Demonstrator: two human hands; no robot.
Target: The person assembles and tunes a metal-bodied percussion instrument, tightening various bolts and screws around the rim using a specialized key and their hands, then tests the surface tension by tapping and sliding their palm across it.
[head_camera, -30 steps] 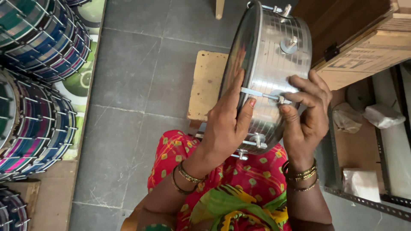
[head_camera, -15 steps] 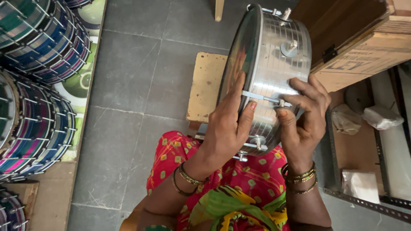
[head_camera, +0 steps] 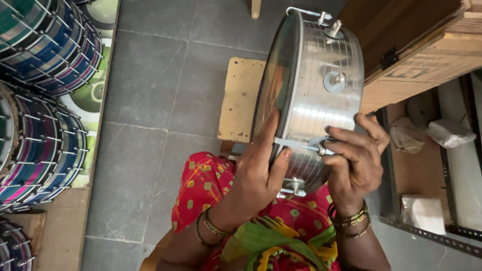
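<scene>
A steel drum [head_camera: 321,95] stands on edge over the person's lap, its skin facing left, above a grey tiled floor [head_camera: 155,100]. The left hand [head_camera: 258,173] lies flat against the rim on the skin side, fingers spread, thumb hooked over the edge. The right hand [head_camera: 354,160] is curled in a tight grip on a tuning bolt [head_camera: 314,145] on the shell; whether it also holds a small tool there is unclear. A small wooden stool [head_camera: 241,100] sits behind the drum. Coloured drums [head_camera: 45,100] are stacked at the left, and a wooden crate [head_camera: 427,55] lies at the right.
</scene>
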